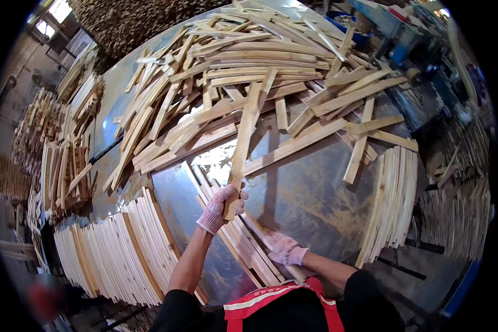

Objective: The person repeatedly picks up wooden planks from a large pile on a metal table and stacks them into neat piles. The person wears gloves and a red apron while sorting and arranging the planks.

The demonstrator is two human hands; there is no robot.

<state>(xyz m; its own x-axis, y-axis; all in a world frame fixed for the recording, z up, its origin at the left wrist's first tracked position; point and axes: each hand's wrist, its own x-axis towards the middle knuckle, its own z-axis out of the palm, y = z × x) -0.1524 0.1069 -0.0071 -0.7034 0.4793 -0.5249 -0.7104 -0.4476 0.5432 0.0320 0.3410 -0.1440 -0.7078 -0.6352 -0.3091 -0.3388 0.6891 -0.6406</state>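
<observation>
My left hand, in a pale knitted work glove, is wrapped round the lower end of a wooden slat. The slat is raised and points away from me, over the loose pile. My right hand, gloved the same way and a little blurred, closes round another wooden slat, which slants past the fingers toward my waist. Beside and partly below both hands, a narrow row of slats lies side by side on the metal table.
A big loose heap of wooden slats covers the table's far half. Neat rows of slats stand at the left and right edges. More stacks are farther left. Blue machinery is at far right. A blurred person is at lower left.
</observation>
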